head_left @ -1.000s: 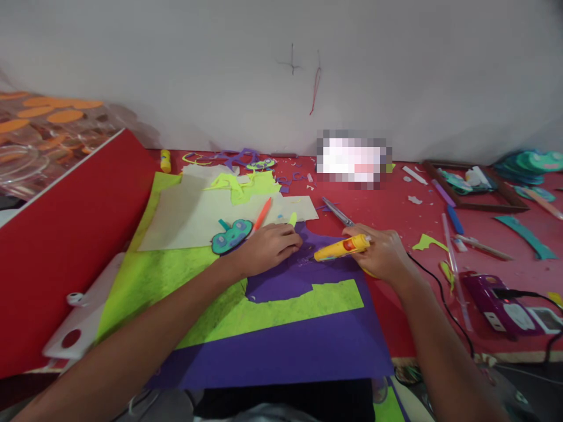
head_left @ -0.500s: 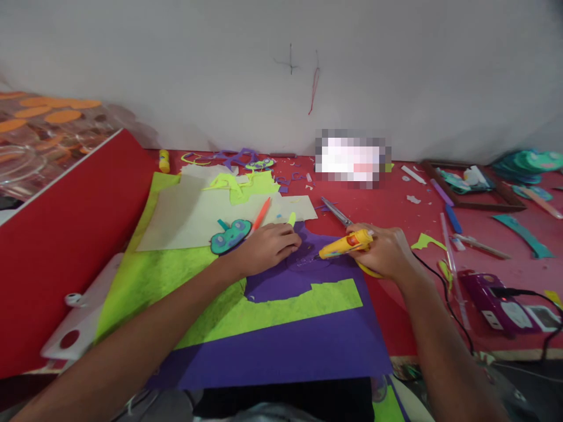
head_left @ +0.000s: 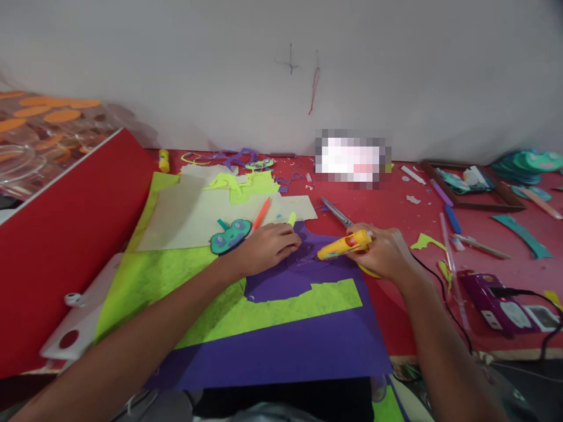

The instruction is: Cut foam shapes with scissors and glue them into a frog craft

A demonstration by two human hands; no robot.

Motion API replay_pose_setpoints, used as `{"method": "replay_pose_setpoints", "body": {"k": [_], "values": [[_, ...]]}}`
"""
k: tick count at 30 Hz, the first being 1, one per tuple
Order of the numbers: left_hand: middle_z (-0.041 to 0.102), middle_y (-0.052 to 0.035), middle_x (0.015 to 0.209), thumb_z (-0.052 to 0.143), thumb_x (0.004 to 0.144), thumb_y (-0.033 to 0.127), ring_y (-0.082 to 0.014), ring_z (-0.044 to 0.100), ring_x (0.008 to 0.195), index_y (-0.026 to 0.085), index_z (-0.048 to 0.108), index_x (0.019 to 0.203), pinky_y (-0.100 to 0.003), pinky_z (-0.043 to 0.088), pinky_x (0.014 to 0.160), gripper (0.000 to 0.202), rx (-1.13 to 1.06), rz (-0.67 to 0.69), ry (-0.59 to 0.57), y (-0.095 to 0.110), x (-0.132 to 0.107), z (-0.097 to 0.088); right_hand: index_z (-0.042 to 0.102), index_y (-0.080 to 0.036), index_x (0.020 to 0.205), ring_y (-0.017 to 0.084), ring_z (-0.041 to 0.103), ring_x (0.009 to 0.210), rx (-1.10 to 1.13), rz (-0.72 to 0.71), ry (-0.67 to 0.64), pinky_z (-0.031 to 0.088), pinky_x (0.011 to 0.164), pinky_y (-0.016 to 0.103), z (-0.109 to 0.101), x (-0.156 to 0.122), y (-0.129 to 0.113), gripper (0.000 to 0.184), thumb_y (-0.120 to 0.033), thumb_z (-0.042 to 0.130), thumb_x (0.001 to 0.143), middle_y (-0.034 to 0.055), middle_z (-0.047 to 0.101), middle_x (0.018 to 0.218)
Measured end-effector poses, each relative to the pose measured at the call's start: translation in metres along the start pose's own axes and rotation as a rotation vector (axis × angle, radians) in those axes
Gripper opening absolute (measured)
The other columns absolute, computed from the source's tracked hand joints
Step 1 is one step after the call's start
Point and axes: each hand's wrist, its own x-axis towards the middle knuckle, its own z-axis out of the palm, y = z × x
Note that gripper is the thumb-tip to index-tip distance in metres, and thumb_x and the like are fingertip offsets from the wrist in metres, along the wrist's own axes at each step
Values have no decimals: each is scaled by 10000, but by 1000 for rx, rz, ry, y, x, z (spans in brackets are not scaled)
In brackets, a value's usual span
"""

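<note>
My right hand (head_left: 380, 249) grips a yellow glue gun (head_left: 345, 244), its nozzle pointing left and down, close to clear glue lines on a dark purple sheet (head_left: 281, 287). Beneath that hand lies a pair of scissors (head_left: 336, 211) with silver blades and a yellow handle. My left hand (head_left: 275, 246) rests on the purple sheet with its fingers curled together. What its fingertips pinch, if anything, is hidden. A small yellow-green strip (head_left: 292, 219) pokes out just behind them. Left of this hand are a teal frog-like face cutout (head_left: 231, 235) and an orange pen (head_left: 263, 212).
Yellow-green (head_left: 145, 299) and cream sheets (head_left: 171, 217) lie under my left arm. A red panel (head_left: 74, 246) stands at left. On the right are a purple power box (head_left: 497, 305), a black cord (head_left: 444, 287), a brown frame (head_left: 488, 204) and teal cutouts (head_left: 530, 164).
The glue gun's nozzle has shifted slightly left and down over the purple sheet. My left hand stays in place.
</note>
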Motion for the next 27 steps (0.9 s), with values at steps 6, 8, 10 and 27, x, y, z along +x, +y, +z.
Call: {"method": "replay_pose_setpoints", "body": {"k": [6, 8, 10, 27], "values": [[656, -57, 987, 435, 1060, 301, -182, 611, 928, 190, 669, 1028, -314, 437, 862, 261, -4, 1, -5, 0, 0, 0, 747, -220, 967, 227, 753, 759, 38, -23, -1, 457, 601, 300, 0, 0, 2, 194, -342, 664, 840, 47, 806, 961], [655, -54, 991, 442, 1059, 299, -182, 610, 930, 190, 668, 1029, -315, 436, 864, 253, -5, -3, -7, -1, 0, 1, 750, -215, 969, 228, 752, 765, 37, -28, 4, 455, 598, 299, 0, 0, 3, 192, -322, 653, 843, 54, 805, 965], [653, -51, 993, 447, 1058, 299, -181, 610, 932, 190, 666, 1027, -313, 436, 863, 246, -4, -1, -1, -1, -1, 1, 750, -214, 967, 226, 750, 758, 36, -30, 8, 454, 595, 297, 0, -1, 4, 190, -315, 641, 849, 54, 804, 954], [651, -50, 984, 456, 1055, 301, -177, 606, 917, 188, 670, 1023, -310, 442, 853, 244, -3, 0, 8, -1, -1, 2, 747, -232, 942, 230, 745, 740, 18, 15, 1, 429, 587, 291, -1, -1, 4, 220, -243, 598, 780, 37, 809, 915]]}}
